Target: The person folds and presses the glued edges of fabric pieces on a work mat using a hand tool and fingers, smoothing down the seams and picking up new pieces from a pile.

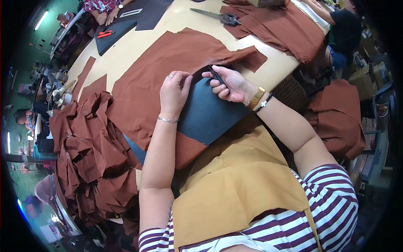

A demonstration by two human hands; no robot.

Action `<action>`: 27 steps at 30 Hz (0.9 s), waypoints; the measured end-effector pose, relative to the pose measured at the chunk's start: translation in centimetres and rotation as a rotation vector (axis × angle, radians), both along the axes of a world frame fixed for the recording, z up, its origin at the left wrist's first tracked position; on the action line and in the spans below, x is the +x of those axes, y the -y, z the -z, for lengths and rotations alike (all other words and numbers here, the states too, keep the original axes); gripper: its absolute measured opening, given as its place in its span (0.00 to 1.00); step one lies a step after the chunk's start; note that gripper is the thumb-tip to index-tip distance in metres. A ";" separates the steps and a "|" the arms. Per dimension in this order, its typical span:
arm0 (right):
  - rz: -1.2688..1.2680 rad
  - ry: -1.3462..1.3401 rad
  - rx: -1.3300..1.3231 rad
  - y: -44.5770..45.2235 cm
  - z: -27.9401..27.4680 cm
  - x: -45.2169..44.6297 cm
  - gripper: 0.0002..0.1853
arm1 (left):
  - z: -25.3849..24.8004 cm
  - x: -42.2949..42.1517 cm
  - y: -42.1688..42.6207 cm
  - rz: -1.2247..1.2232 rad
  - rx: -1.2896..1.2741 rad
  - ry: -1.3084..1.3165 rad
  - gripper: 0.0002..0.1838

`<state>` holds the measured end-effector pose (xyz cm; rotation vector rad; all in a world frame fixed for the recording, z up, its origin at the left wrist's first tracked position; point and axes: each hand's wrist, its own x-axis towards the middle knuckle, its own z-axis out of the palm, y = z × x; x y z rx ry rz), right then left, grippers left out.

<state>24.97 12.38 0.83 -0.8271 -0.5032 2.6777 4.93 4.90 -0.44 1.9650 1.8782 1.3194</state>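
Note:
My left hand (174, 92) is over the brown fabric (155, 71), its thumb and fingers pinched together near a dark edge of material; what lies between the fingertips is too small to make out. To its right, my right hand (231, 84) is wrapped round a small black tool (215, 76), perhaps thread snips. Beneath and between both hands lies a dark blue-grey sheet (210, 113), partly covered by the brown fabric. A brown corner piece (189, 147) rests at the sheet's near edge.
Crumpled brown fabric (92, 155) hangs at the left. Large scissors (205, 13) and stacked brown cloth (289, 33) are at the back of the table (184, 16). Red-handled snips (105, 34) lie near another person's hands (107, 17). A perforated basket (290, 93) stands right.

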 end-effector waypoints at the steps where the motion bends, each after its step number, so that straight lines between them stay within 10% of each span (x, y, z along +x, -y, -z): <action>1: 0.012 -0.003 0.000 -0.2 0.2 -0.1 0.19 | 0.1 -0.1 0.0 0.003 0.006 0.001 0.05; 27: 0.069 0.020 0.044 0.6 0.1 -0.1 0.18 | 0.3 -0.2 -0.1 0.009 0.006 0.022 0.06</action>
